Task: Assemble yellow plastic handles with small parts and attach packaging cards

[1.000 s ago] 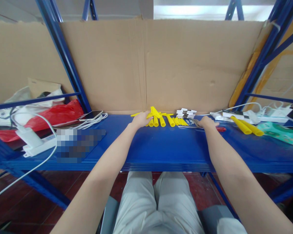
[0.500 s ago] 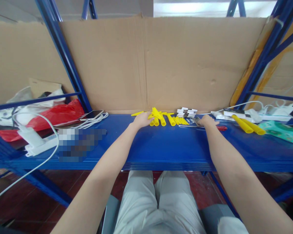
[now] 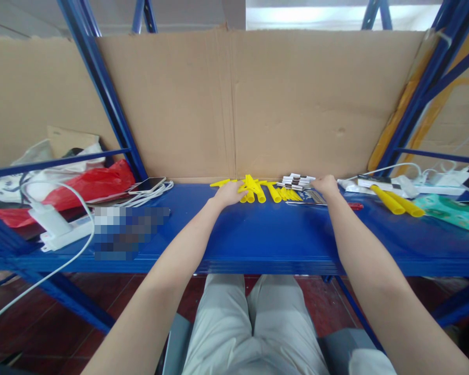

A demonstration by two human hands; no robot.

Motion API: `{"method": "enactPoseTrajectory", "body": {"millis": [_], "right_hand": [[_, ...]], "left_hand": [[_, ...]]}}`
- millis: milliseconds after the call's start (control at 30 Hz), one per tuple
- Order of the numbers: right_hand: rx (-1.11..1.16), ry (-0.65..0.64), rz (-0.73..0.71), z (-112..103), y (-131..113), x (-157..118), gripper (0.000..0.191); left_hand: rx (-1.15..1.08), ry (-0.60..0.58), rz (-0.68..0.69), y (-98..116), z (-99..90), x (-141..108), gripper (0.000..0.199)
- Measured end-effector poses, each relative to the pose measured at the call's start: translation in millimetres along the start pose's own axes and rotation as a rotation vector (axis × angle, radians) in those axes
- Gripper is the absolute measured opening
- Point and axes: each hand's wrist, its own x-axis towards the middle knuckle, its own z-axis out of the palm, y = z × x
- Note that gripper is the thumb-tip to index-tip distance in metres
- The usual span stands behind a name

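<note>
My left hand [image 3: 230, 193] lies at the left side of a group of yellow tapered tubes [image 3: 261, 195], its outstretched fingers touching the nearest ones. Beside the tubes is a row of smaller yellow pointed pieces [image 3: 289, 194]. My right hand [image 3: 326, 185] is at the right end of a stack of small white and black pieces [image 3: 296, 180], fingertips against it. How its fingers are closed is hidden. A metal tool [image 3: 317, 197] lies below that hand, and a red-handled tool [image 3: 355, 206] lies just in front.
Two more yellow tubes [image 3: 402, 203] lie at the right by a green packet [image 3: 449, 209] and white cables. A phone [image 3: 151, 184], a coiled white cable [image 3: 150, 194] and a power strip [image 3: 68, 232] are at the left. Cardboard [image 3: 297, 104] stands behind the blue shelf [image 3: 269, 234].
My right hand has moved from the metal tool up and back to the white and black stack. The stack's layers have shifted and now sit skewed. My left hand has hardly moved.
</note>
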Motion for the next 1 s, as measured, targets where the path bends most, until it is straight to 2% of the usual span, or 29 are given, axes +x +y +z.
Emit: {"method": "enactPoseTrajectory", "body": {"millis": [100, 267, 367, 433, 533, 600, 667, 733, 867, 1000], "right_hand": [[0.09, -0.035, 0.086, -5.8, -9.4, -5.5, 0.025], [0.114, 0.075, 0.107, -10.3, -15.6, -14.9, 0.022], [0.265, 0.085, 0.118, -5.7, -18.1, -14.3, 0.014], [0.471, 0.015, 0.17, -0.9, -20.9, -13.5, 0.01], [0.788, -0.219, 0.263, 6.0, -24.6, -15.1, 0.009], [0.904, -0.385, 0.306, 10.4, -25.0, -17.1, 0.009], [0.946, -0.479, 0.333, 15.7, -23.5, -18.0, 0.008], [0.965, -0.479, 0.325, 21.8, -20.4, -16.4, 0.009], [0.977, -0.381, 0.309, 33.6, -12.9, -6.7, 0.01], [1.013, -0.341, 0.306, 41.2, -6.1, 3.1, 0.007]], "left_hand": [[0.013, -0.013, 0.021, 0.1, 0.9, 0.5, 0.038], [0.013, -0.022, 0.038, 1.1, 1.5, 0.5, 0.039], [0.032, -0.029, 0.04, 1.1, 0.8, 0.0, 0.039], [0.045, -0.028, 0.044, 0.1, -0.2, -0.4, 0.038], [0.045, -0.013, 0.04, -2.8, -1.5, -0.8, 0.036], [0.031, 0.004, 0.024, -5.0, -1.7, -0.8, 0.034], [0.018, 0.018, 0.01, -6.7, -1.5, -0.7, 0.032], [0.013, 0.023, 0.003, -7.6, -1.2, -0.7, 0.031], [0.0, 0.024, 0.003, -7.0, -1.6, -0.8, 0.033], [-0.034, 0.042, 0.014, -4.0, -2.7, -1.4, 0.034]]}}
